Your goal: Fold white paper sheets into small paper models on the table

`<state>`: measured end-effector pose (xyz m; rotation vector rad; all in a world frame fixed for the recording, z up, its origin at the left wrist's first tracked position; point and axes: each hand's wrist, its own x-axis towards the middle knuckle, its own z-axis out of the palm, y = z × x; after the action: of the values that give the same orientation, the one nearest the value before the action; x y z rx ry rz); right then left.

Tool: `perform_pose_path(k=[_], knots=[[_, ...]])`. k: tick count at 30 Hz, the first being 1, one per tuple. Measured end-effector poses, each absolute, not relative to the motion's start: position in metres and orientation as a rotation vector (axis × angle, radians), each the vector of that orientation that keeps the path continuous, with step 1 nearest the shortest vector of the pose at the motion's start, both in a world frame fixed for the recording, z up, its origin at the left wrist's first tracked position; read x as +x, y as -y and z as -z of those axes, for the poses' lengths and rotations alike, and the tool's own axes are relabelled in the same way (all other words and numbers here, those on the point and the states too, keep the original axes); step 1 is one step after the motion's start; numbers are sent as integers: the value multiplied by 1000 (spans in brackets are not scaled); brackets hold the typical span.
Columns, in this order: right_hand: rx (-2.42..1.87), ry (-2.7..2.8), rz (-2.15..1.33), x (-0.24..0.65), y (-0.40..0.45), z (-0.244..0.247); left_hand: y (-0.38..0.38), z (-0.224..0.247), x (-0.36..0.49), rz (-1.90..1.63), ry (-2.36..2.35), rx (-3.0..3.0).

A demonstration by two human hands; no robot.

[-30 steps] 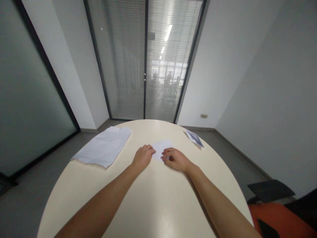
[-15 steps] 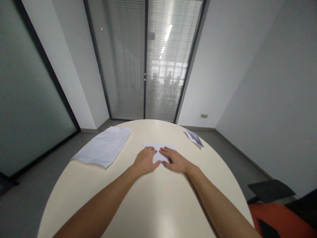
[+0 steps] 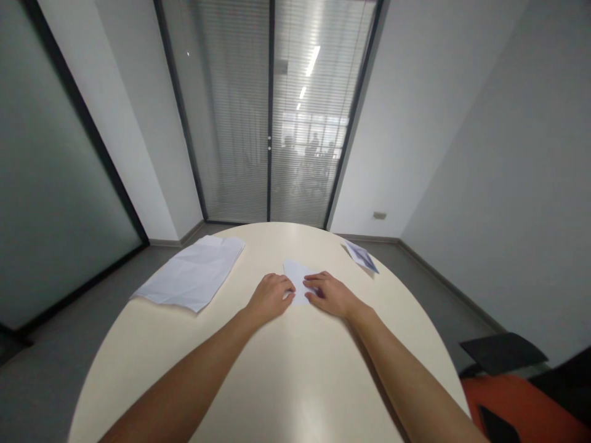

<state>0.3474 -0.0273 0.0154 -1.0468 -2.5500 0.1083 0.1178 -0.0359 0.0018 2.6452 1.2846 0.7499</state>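
Note:
A small white piece of paper lies on the round table between my hands, one corner pointing away from me. My left hand has its fingers and thumb drawn together at the paper's left edge. On the opposite edge, the fingers and thumb of my right hand close in on the paper and cover part of it. Folds in this paper are too small to make out.
Large creased white sheets lie at the table's left edge. A folded piece of paper rests near the far right edge. An orange and black chair stands at the lower right. Beyond the table is a glass partition with blinds.
The paper has turned between my hands, and its corner now points away. My thumbs have moved apart, and the fingers have gone from lying flat on it to its side edges.

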Motion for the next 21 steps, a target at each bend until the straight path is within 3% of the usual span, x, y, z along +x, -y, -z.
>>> perform_pose_path(k=[21], knots=[[-956,2522,-397,341,35,-18,40,-5,117,-684,-1361,2668]])
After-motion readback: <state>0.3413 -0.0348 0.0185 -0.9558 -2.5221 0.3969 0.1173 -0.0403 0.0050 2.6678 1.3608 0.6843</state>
